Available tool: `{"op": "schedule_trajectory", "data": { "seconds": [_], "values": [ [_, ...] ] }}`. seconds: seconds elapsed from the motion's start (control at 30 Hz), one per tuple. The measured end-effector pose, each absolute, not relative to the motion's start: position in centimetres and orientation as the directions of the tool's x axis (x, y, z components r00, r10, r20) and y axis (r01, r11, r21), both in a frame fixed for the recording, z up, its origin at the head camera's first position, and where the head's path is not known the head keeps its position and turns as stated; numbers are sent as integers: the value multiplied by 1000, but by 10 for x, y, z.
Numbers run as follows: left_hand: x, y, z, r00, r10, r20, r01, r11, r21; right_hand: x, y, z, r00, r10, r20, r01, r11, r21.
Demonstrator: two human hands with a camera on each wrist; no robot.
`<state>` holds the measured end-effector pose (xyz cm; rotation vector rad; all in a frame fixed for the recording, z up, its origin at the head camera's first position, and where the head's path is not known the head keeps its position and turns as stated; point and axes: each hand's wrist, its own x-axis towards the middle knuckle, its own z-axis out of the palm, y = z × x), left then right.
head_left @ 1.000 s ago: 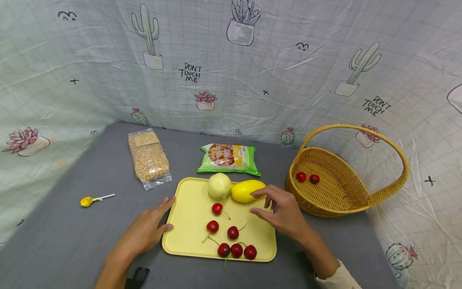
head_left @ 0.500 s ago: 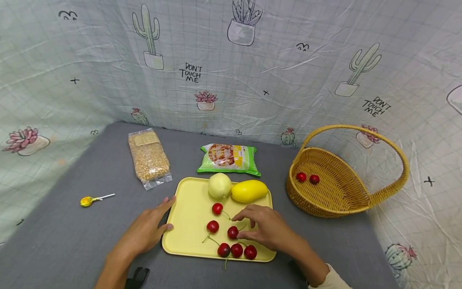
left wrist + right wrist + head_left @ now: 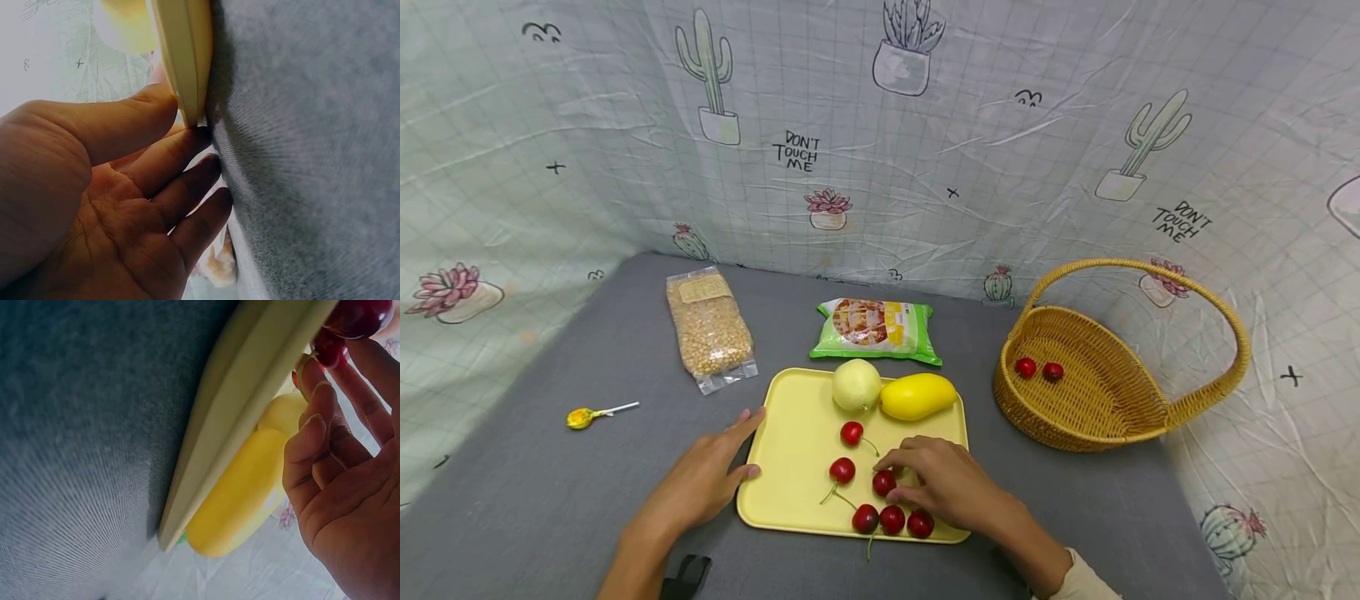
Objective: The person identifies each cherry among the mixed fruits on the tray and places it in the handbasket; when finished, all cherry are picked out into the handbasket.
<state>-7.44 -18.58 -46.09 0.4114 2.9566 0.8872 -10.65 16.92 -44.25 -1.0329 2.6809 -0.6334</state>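
Note:
A yellow tray (image 3: 790, 467) bears several red cherries, a pale green round fruit (image 3: 856, 385) and a yellow mango-shaped fruit (image 3: 917, 397). At its left edge my left hand (image 3: 696, 479) rests with thumb and fingertips against the rim, fingers fairly straight. My right hand (image 3: 951, 483) reaches over the tray's right side. Its thumb and forefinger pinch a dark red cherry (image 3: 883, 483); in the right wrist view the cherry (image 3: 329, 349) shows beyond the fingers, and the other fingers are bent. Close by, a cherry (image 3: 891, 520) lies in a row along the tray's front edge.
To the right stands a handled wicker basket (image 3: 1097, 417) with two cherries inside. Behind the tray lies a green snack bag (image 3: 876, 330). A clear bag of yellow kernels (image 3: 711, 329) and a wrapped lollipop (image 3: 580, 418) are on the left.
My right hand has come from beside the mango-shaped fruit toward the front left, down to the cherry, and its thumb and forefinger have closed in. My left hand has stayed at the rim.

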Motion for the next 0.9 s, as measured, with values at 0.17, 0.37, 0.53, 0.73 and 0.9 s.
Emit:
{"op": "schedule_trajectory", "data": {
  "seconds": [0.17, 0.37, 0.53, 0.73, 0.9],
  "values": [
    [-75, -186, -461, -965, 259, 40, 238, 803, 546, -106, 170, -444, -736, -677, -10, -596, 654, -466],
    [-74, -185, -461, -964, 262, 50, 246, 802, 545, -106, 173, -444, -738, -662, 132, -628, 602, -494],
    [-74, -185, -461, -962, 265, 59, 253, 798, 546, -109, 180, -438, -747, -627, 222, -635, 574, -518],
    [-75, -185, -461, -962, 267, 48, 249, 798, 548, -114, 188, -431, -748, -578, 326, -656, 570, -495],
    [-75, -185, -461, -963, 266, 44, 246, 802, 544, -121, 197, -424, -764, -525, 375, -645, 595, -479]
  ]
}}
